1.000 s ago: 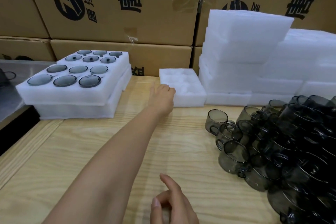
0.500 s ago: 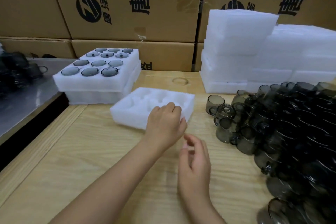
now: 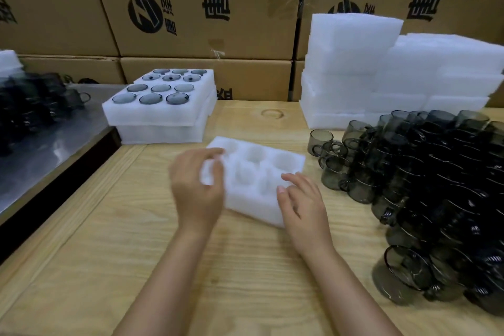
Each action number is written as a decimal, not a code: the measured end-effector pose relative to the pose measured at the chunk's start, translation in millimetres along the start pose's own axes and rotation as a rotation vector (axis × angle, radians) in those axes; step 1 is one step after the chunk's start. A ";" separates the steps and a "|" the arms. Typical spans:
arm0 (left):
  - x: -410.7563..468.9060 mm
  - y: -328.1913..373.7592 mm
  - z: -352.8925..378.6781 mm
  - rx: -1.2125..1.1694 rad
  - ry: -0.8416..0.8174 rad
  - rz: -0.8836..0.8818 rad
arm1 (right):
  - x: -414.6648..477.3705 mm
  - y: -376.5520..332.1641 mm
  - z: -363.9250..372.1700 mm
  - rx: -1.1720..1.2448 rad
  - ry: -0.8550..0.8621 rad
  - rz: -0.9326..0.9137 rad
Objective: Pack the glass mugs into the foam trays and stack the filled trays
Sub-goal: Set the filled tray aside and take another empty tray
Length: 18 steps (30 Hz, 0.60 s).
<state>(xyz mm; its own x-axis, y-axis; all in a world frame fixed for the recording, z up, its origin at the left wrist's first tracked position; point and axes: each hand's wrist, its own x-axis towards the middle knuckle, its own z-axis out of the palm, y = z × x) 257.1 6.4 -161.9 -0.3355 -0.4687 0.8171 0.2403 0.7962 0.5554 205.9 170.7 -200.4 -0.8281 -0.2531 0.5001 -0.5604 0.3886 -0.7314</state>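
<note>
An empty white foam tray (image 3: 261, 172) with round pockets lies slanted on the wooden table (image 3: 136, 226) in front of me. My left hand (image 3: 196, 191), blurred by motion, grips the tray's left end with curled fingers and thumb. At the tray's near right corner my right hand (image 3: 302, 204) rests with relaxed, spread fingers. A big pile of smoky grey glass mugs (image 3: 425, 188) lies on the right of the table. At the back left stand two stacked layers of filled trays (image 3: 161, 114); the upper one shows several mugs in its pockets.
A tall stack of empty foam trays (image 3: 354, 68) stands at the back right. Cardboard boxes (image 3: 196, 8) wall off the back. A steel table (image 3: 41, 150) on the left carries more dark mugs (image 3: 30, 106).
My left hand has dragged the empty tray from beside the foam stack at the back to the middle of the table. My right hand has risen and come onto the tray's near corner.
</note>
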 end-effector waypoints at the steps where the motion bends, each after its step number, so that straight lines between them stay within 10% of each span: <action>1: 4.8 -13.8 -8.5 -0.077 0.108 -0.204 | 0.0 -0.1 -1.3 -0.048 0.009 -0.013; 7: 8.6 -80.1 -36.6 -0.679 0.281 -0.965 | 6.7 -10.8 -30.3 -0.304 -0.065 0.067; 14: -0.3 -65.9 -8.9 -0.662 -0.414 -0.910 | 11.1 -22.6 -47.8 -0.455 -0.029 0.123; 18: -1.6 -63.5 -7.1 -0.729 -0.475 -0.919 | 16.4 -18.1 -55.1 -0.436 -0.020 0.169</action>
<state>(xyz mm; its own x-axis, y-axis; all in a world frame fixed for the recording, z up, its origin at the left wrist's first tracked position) 248.9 -46.2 -197.4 -0.9013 -0.4319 0.0341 0.1395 -0.2148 0.9666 202.9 208.3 -153.5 -0.9099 -0.1696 0.3786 -0.3652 0.7605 -0.5369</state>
